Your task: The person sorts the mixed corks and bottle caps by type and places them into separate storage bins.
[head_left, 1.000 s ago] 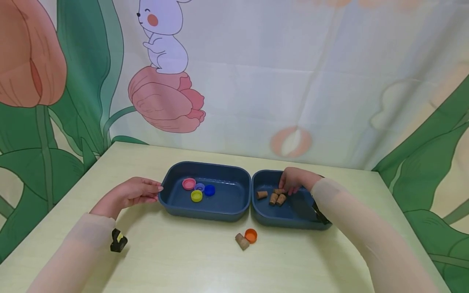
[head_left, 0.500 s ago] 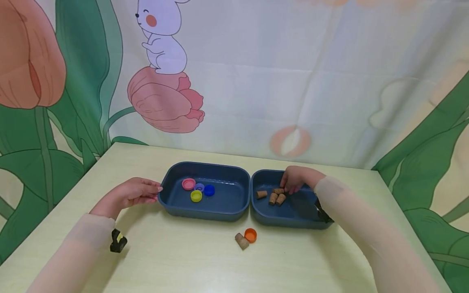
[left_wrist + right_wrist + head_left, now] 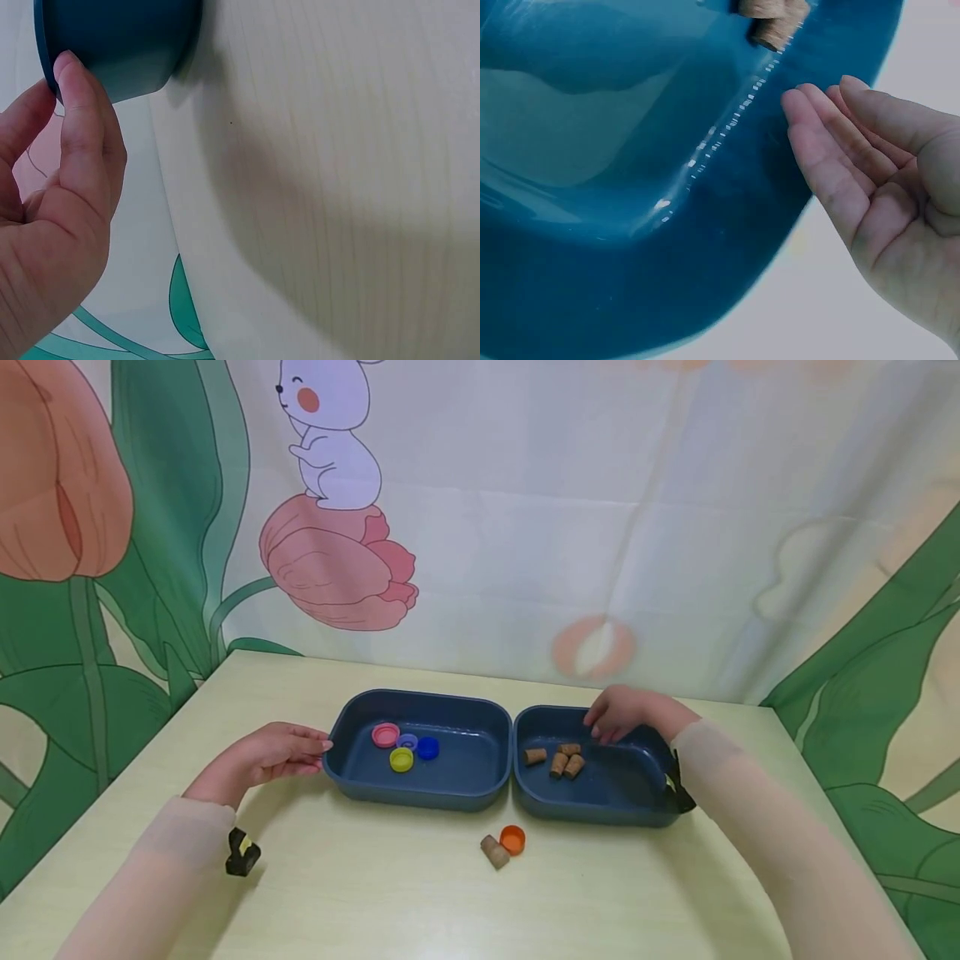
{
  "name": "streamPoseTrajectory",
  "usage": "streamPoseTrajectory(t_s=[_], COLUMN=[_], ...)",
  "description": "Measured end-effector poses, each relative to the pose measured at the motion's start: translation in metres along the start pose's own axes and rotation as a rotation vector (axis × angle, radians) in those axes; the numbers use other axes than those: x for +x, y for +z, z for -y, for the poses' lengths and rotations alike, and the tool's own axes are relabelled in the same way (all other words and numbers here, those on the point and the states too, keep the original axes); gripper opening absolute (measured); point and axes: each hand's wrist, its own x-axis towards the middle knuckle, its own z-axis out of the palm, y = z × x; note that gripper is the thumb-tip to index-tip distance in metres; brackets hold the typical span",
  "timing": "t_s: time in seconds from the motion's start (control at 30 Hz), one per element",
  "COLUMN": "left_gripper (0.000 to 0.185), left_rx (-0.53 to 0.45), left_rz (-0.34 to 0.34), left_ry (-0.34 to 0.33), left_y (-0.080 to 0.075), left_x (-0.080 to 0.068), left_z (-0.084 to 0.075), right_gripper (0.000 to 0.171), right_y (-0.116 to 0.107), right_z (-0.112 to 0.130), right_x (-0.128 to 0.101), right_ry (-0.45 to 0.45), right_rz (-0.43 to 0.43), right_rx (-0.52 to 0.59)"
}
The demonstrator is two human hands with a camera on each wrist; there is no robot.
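Observation:
My left hand [image 3: 281, 753] pinches the left end of a dark blue tray [image 3: 435, 799], its thumb and fingers at the rim in the left wrist view. Pink [image 3: 386, 735], purple [image 3: 407, 742], yellow [image 3: 401, 760] and blue [image 3: 428, 748] bottle caps lie in that tray. Over the back of a second dark blue tray [image 3: 592, 814] hovers my right hand [image 3: 622, 713], fingers loosely extended and holding nothing in the right wrist view [image 3: 877, 172]. Several corks [image 3: 558, 765] lie together in this tray, left of the right hand.
On the table [image 3: 375, 893] in front of the trays, an orange bottle cap [image 3: 513, 840] lies against a cork [image 3: 494, 852]. The two trays stand side by side, ends touching or nearly so. Behind the table hangs a printed cloth [image 3: 480, 527].
My right hand has lifted away from the corks, moving back and to the right, with its fingers loosened. The left hand stays at the tray's rim.

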Motion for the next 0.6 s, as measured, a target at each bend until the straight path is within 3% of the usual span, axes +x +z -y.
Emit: streamPoseTrajectory(t_s=[0.3,0.6], left_gripper=[0.053,0.052], left_rx=[-0.001,-0.006], left_rz=[0.006,-0.002], left_ry=[-0.002,-0.006], left_y=[0.0,0.0], left_x=[0.0,0.002], left_z=[-0.001,0.001], right_gripper=[0.04,0.035], right_y=[-0.008,0.002], right_z=[-0.002,0.0], right_x=[-0.026,-0.049], right_ry=[-0.063,-0.129], right_rz=[-0.137,-0.271], right_rx=[0.086,0.197])
